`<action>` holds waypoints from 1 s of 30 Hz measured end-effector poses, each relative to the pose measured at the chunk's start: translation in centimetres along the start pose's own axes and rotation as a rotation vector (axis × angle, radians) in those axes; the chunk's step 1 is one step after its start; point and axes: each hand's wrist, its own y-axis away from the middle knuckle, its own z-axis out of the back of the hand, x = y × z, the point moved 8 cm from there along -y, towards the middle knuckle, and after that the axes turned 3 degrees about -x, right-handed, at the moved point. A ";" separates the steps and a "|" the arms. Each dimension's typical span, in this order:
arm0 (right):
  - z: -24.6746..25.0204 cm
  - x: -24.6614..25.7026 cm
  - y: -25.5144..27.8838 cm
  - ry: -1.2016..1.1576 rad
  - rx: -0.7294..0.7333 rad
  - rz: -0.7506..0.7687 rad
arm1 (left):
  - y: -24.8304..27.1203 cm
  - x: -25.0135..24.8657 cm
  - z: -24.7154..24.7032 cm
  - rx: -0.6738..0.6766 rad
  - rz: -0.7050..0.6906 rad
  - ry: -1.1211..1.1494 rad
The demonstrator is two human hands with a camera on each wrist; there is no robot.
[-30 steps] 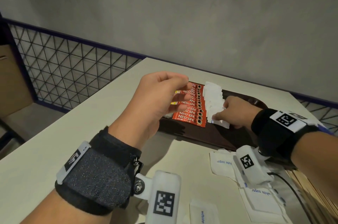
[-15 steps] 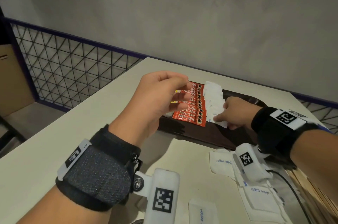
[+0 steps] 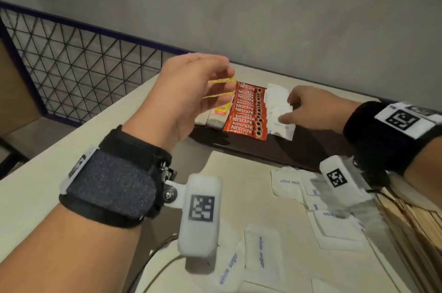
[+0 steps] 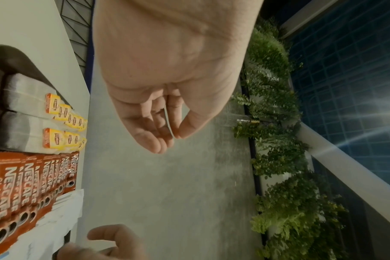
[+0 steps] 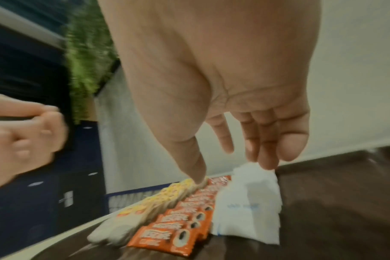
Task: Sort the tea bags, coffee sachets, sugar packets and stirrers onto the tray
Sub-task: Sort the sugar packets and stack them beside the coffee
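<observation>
Tray [image 3: 299,151] at tabletop [image 3: 47,187] far edge: tea bags [image 4: 29,112], coffee sachets [image 3: 248,111], sugar packets [image 3: 278,108] in rows. Loose packets [image 3: 262,259] and stirrers [image 3: 416,223] near edge. Left hand [image 3: 191,92] raised, pinching nothing. Right hand [image 3: 315,108] relaxed, fingertips on sugar row.

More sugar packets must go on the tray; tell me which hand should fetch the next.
Right, probably: the right hand rests open on the tray's sugar row, with loose sugar packets beneath its wrist. The left hand hovers over the tea bags.
</observation>
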 end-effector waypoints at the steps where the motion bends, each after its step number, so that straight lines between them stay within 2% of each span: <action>1: 0.5 1.2 1.2 0.012 0.010 0.070 | -0.1 -0.4 0.4 -0.017 -0.010 0.015; 2: 0.5 2.9 3.0 0.002 0.073 0.163 | -0.2 -0.7 0.8 -0.034 -0.018 0.031; 4: -1.0 6.5 7.8 0.008 0.314 0.367 | -0.4 -1.2 1.7 -0.062 -0.028 0.063; 6: -3.2 8.8 12.7 0.110 0.545 0.504 | -0.6 -1.6 2.6 -0.084 -0.037 0.092; 8: -5.2 10.2 16.4 0.245 0.642 0.602 | -0.9 -1.8 3.6 -0.109 -0.045 0.118; 10: -6.9 11.1 18.3 0.320 0.665 0.670 | -0.9 -2.0 4.5 -0.138 -0.050 0.147; 13: -8.2 11.3 18.7 0.349 0.653 0.716 | -1.0 -2.0 5.0 -0.160 -0.046 0.173; 17: -8.2 10.5 18.7 0.266 0.604 0.720 | -1.0 -1.3 4.4 -0.143 -0.014 0.162; 20: -7.3 9.8 19.4 0.207 0.508 0.726 | -0.8 -0.9 3.3 -0.106 0.001 0.129; 24: -6.5 9.2 20.5 0.239 0.346 0.732 | -0.5 -0.5 2.0 -0.049 0.005 0.088; 28: -5.6 8.0 19.0 0.199 0.208 0.618 | 0.0 -0.3 0.9 0.000 0.005 0.048; 30: -4.6 6.8 17.6 0.103 0.143 0.501 | 0.3 -0.2 0.5 0.016 0.009 0.029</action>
